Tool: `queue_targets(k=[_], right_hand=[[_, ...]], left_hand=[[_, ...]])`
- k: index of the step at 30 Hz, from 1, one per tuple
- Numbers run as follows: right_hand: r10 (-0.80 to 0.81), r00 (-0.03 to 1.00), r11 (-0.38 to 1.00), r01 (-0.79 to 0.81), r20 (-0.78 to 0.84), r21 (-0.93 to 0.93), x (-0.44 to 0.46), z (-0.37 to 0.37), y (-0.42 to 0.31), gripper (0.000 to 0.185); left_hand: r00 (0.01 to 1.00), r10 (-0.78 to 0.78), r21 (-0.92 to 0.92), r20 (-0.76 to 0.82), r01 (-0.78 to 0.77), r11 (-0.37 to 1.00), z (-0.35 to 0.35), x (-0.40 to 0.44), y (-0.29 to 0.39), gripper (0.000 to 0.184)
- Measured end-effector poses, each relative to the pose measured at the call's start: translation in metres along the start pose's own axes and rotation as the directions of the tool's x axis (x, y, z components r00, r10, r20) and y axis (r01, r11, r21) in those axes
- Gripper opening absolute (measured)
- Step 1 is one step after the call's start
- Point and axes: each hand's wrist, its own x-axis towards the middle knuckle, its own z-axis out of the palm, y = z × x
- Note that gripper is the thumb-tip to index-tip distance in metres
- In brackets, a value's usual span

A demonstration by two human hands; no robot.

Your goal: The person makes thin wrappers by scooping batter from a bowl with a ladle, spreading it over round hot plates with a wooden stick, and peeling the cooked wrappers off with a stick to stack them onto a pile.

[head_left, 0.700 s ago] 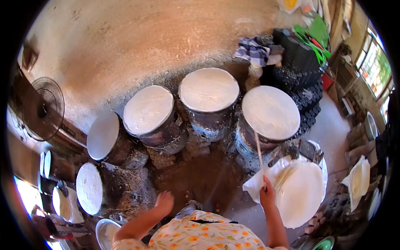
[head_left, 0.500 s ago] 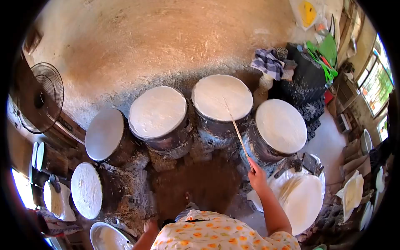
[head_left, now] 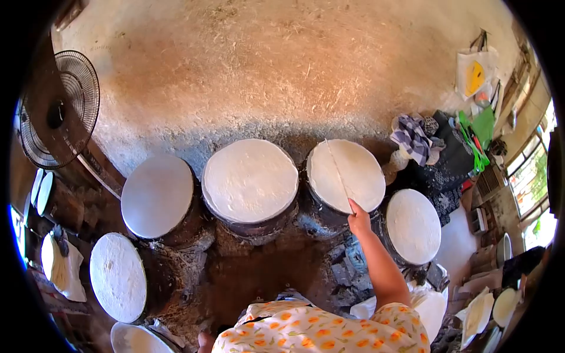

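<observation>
My right hand (head_left: 359,221) is closed around the handle end of a long thin stick (head_left: 339,175). The stick reaches across a round white sheet (head_left: 362,167) on a dark drum-like stand, its tip near the far rim. To the left, a larger white sheet with a bumpy surface (head_left: 250,182) covers another stand. On the right stands one more white-topped drum (head_left: 414,226), close to my forearm. My left hand (head_left: 206,341) is low at the bottom edge, mostly cut off, with its fingers not readable.
A smooth grey-topped drum (head_left: 158,197) and a white-topped one (head_left: 118,276) curve round on the left. A metal basin (head_left: 138,340) is at the bottom left. A fan (head_left: 73,94) stands by the wall. Cloths (head_left: 415,138) lie at the right; white sheets (head_left: 432,309) are beside me.
The view has turned, shifting the drums lower in the picture. My right hand still grips the stick over the same sheet, with the tip now at its far left rim.
</observation>
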Motion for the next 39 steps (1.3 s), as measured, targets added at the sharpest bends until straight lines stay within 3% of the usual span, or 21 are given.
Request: queue_targets(k=[2,3,4,6,7,9,13,18,21,23,24,26,27,29,31,33,39], right_hand=[[0.012,1.0,1.0,-0.012,-0.002,-0.028,0.026,0.004,-0.004,0.058],[-0.178,0.98,0.98,0.168,-0.09,-0.105,0.039,0.009,0.0,0.058],[-0.179,0.98,0.98,0.17,-0.083,-0.101,0.052,0.012,0.004,0.058],[-0.049,0.993,0.912,0.088,0.106,-0.402,0.075,0.01,0.006,0.055],[-0.047,0.993,0.912,0.087,0.109,-0.4,0.082,0.005,-0.004,0.055],[0.078,0.974,0.821,0.059,0.214,-0.568,0.088,0.001,-0.021,0.052],[0.034,0.971,0.805,0.114,0.237,-0.583,0.108,0.003,-0.014,0.051],[0.119,0.954,0.738,0.1,0.274,-0.667,0.095,-0.01,-0.018,0.049],[0.092,0.958,0.742,0.115,0.27,-0.661,0.077,-0.016,0.002,0.051],[0.102,0.957,0.753,0.105,0.272,-0.65,0.069,-0.02,-0.001,0.054],[0.115,0.955,0.762,0.093,0.275,-0.641,0.065,-0.024,-0.003,0.056],[0.091,0.955,0.758,0.118,0.283,-0.642,0.065,-0.029,-0.007,0.059],[0.065,0.954,0.755,0.144,0.291,-0.639,0.066,-0.031,-0.009,0.062],[0.041,0.971,0.768,0.12,0.236,-0.629,0.066,-0.027,-0.005,0.062],[0.021,0.983,0.781,0.097,0.181,-0.617,0.07,-0.019,0.006,0.063],[-0.094,0.981,0.753,0.181,0.169,-0.632,0.069,-0.013,0.007,0.062],[-0.027,0.955,0.72,0.224,0.296,-0.657,0.075,-0.013,-0.026,0.054]], left_hand=[[0.999,-0.043,-0.025,-0.004,0.043,0.999,0.007,-0.003,0.006,0.037],[0.998,-0.06,-0.034,-0.007,0.06,0.998,0.011,-0.004,0.011,0.036],[0.997,-0.077,-0.042,-0.007,0.077,0.996,0.014,-0.007,0.016,0.035],[0.996,-0.094,-0.053,0.0,0.093,0.994,0.022,-0.013,0.025,0.033],[0.996,-0.093,-0.059,0.006,0.093,0.994,0.024,-0.012,0.033,0.032],[0.996,-0.089,-0.057,0.016,0.09,0.994,0.03,-0.013,0.044,0.03],[0.999,-0.049,-0.063,0.013,0.05,0.997,0.035,-0.005,0.064,0.026],[0.999,0.034,-0.07,-0.039,-0.037,0.997,0.034,0.026,0.083,0.023],[0.984,0.127,0.033,-0.121,-0.124,0.992,0.03,0.046,0.09,0.019],[0.972,0.233,0.001,-0.017,-0.233,0.973,0.005,0.036,0.105,0.018],[0.972,0.233,-0.002,-0.018,-0.233,0.973,0.009,0.039,0.105,0.018],[0.971,0.231,0.302,0.064,-0.239,0.923,0.025,0.05,0.099,0.02],[0.971,0.233,0.3,0.062,-0.241,0.923,0.032,0.05,0.093,0.02],[0.995,0.088,0.067,-0.036,-0.085,0.994,0.041,0.046,0.084,0.025],[0.995,0.091,0.072,-0.033,-0.089,0.993,0.038,0.043,0.082,0.025],[0.996,0.091,0.085,-0.021,-0.089,0.992,0.039,0.042,0.079,0.025],[0.997,0.082,0.086,0.0,-0.082,0.993,0.05,0.033,0.069,0.026]])
